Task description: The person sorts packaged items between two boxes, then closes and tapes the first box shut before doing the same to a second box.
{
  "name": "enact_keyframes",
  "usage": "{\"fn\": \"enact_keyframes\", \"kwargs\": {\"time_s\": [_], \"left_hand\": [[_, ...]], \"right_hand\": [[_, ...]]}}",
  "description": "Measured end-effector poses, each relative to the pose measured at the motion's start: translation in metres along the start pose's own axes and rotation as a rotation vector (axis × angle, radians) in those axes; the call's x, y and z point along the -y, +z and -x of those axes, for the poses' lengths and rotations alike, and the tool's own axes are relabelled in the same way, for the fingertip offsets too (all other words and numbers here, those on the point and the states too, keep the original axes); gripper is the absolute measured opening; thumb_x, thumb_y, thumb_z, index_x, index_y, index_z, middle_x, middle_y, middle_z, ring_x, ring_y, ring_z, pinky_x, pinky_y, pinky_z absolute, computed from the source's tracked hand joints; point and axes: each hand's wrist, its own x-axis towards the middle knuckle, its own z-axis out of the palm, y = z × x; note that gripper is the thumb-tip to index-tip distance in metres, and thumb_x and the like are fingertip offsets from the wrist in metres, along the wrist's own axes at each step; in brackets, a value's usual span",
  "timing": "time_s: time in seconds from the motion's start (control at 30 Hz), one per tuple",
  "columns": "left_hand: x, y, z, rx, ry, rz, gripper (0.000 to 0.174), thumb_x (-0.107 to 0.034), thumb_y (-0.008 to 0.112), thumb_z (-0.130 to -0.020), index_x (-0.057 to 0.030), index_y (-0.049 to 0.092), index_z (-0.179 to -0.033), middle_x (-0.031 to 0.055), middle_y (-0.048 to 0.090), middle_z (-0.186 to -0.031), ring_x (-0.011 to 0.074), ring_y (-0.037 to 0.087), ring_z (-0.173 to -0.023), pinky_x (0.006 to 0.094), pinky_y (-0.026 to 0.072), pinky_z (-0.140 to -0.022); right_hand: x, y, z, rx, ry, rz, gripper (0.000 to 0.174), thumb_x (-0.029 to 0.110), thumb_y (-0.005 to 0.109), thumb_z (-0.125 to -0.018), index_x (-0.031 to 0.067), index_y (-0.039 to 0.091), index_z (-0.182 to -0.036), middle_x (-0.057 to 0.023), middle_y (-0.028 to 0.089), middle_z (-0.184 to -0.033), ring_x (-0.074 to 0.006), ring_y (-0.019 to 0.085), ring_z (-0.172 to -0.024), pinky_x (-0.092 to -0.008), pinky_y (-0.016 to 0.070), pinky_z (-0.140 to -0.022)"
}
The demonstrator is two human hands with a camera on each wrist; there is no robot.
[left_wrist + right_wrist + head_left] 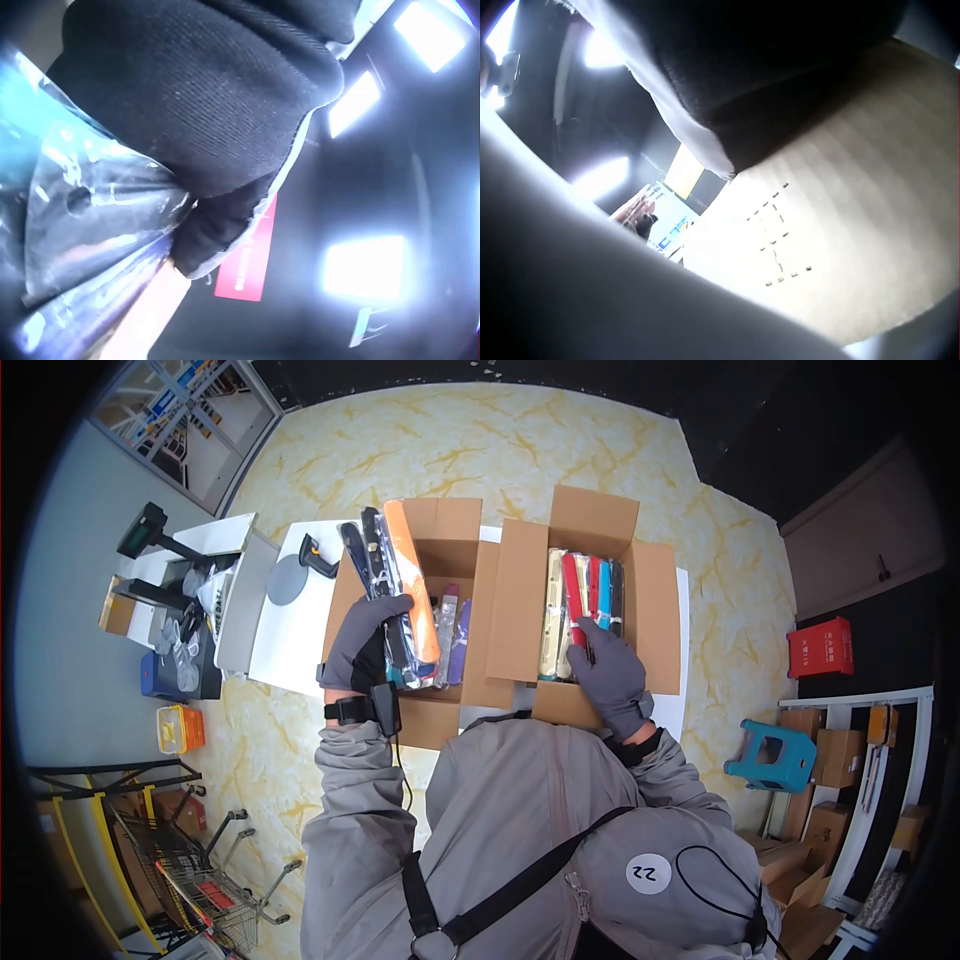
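Note:
Both hands wear dark grey gloves. In the head view the left hand [365, 640] grips several long plastic-wrapped packets, including an orange packet [412, 580] and dark ones, held upright over the left carton [433, 520]. Close up in the left wrist view, the glove [202, 97] lies against clear shiny wrapping [97, 217]. The right hand [612, 675] reaches into the right carton [517, 580], thumb and forefinger around a red packet [573, 585] among cream, blue and dark ones. Its fingertips are partly hidden. In the right wrist view, the glove [780, 67] is beside cardboard [855, 202].
Purple and clear packets [460, 642] lie inside the left carton. Left of it on the white table [272, 640] are a barcode scanner [318, 557] and a grey disc [287, 580]. A teal stool [770, 755] and shelving stand at the right, a shopping cart [215, 890] at lower left.

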Motion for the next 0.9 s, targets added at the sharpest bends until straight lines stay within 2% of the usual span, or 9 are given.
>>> {"fn": "enact_keyframes", "kwargs": {"time_s": [0.03,0.17,0.23,0.37,0.47,0.5,0.6,0.77,0.9], "left_hand": [[-0.005,0.013,0.01,0.034,0.007,0.203,0.052,-0.016,0.075,-0.093,-0.0007,0.065,-0.142,0.0137,0.078,-0.115,0.0256,0.078,-0.1,0.0376,0.0649,-0.089],[-0.011,0.075,0.039,0.142,0.147,0.301,0.04,-0.013,0.076,-0.094,0.0012,0.07,-0.131,0.0141,0.078,-0.116,0.0261,0.078,-0.099,0.0388,0.0644,-0.09],[0.0,0.092,0.031,0.2,0.116,0.285,0.041,-0.012,0.077,-0.094,0.0016,0.069,-0.133,0.0139,0.078,-0.116,0.0254,0.078,-0.099,0.0388,0.0643,-0.09],[0.036,0.126,0.011,0.274,0.052,0.236,0.043,-0.009,0.079,-0.094,0.0027,0.068,-0.134,0.0133,0.079,-0.118,0.0235,0.078,-0.099,0.0381,0.064,-0.09],[0.061,0.147,-0.002,0.234,0.055,0.194,0.042,-0.005,0.08,-0.093,0.003,0.069,-0.133,0.0129,0.079,-0.119,0.0221,0.078,-0.1,0.0368,0.0638,-0.089],[0.067,0.152,-0.005,0.239,0.041,0.196,0.041,-0.004,0.08,-0.093,0.0031,0.07,-0.132,0.0124,0.079,-0.119,0.0215,0.078,-0.1,0.0361,0.0637,-0.089],[0.081,0.163,-0.009,0.254,0.007,0.195,0.039,-0.002,0.081,-0.093,0.0032,0.071,-0.13,0.0113,0.079,-0.117,0.0201,0.077,-0.1,0.0346,0.0633,-0.089],[0.089,0.162,-0.008,0.192,-0.005,0.221,0.035,-0.004,0.081,-0.094,0.0034,0.073,-0.127,0.0107,0.079,-0.112,0.02,0.078,-0.096,0.0332,0.0632,-0.086],[0.089,0.157,-0.008,0.196,-0.047,0.22,0.034,-0.005,0.082,-0.094,0.0038,0.073,-0.126,0.0107,0.079,-0.108,0.02,0.078,-0.092,0.0324,0.0633,-0.083]], "right_hand": [[-0.002,0.001,0.0,0.003,-0.007,-0.009,0.051,0.039,0.07,-0.099,0.0138,0.07,-0.144,-0.0173,0.077,-0.112,-0.0382,0.073,-0.099,-0.0484,0.0579,-0.088],[-0.006,0.004,-0.002,-0.012,-0.015,-0.047,0.051,0.037,0.07,-0.1,0.0122,0.069,-0.144,-0.0187,0.077,-0.114,-0.0391,0.074,-0.1,-0.0487,0.058,-0.089],[-0.004,-0.002,-0.004,-0.029,-0.008,-0.054,0.051,0.037,0.071,-0.1,0.0116,0.069,-0.145,-0.0192,0.077,-0.115,-0.0394,0.074,-0.101,-0.0488,0.0581,-0.089],[0.029,-0.027,-0.006,-0.283,-0.095,-0.154,0.05,0.035,0.074,-0.1,0.0078,0.071,-0.141,-0.0194,0.078,-0.113,-0.0346,0.076,-0.099,-0.0441,0.0586,-0.087],[0.053,-0.045,-0.007,-0.09,-0.002,-0.644,0.05,0.036,0.079,-0.098,0.0036,0.073,-0.136,-0.0182,0.079,-0.106,-0.0253,0.077,-0.094,-0.0376,0.0578,-0.083],[0.058,-0.049,-0.008,-0.106,0.009,-0.641,0.05,0.036,0.079,-0.098,0.0036,0.073,-0.136,-0.0182,0.079,-0.106,-0.0253,0.077,-0.094,-0.0376,0.0578,-0.083],[0.067,-0.06,-0.012,0.127,0.146,-0.604,0.045,0.036,0.08,-0.099,0.0005,0.076,-0.127,-0.0166,0.077,-0.097,-0.0181,0.073,-0.087,-0.0335,0.056,-0.079],[0.033,-0.029,-0.017,0.184,0.185,-0.553,0.037,0.032,0.077,-0.102,-0.0017,0.075,-0.119,-0.0129,0.076,-0.096,-0.0151,0.068,-0.085,-0.0322,0.0549,-0.079],[0.019,-0.016,-0.019,0.208,0.305,-0.861,0.031,0.027,0.073,-0.106,-0.0031,0.074,-0.114,-0.0075,0.075,-0.098,-0.0115,0.066,-0.088,-0.0292,0.0534,-0.08]]}}
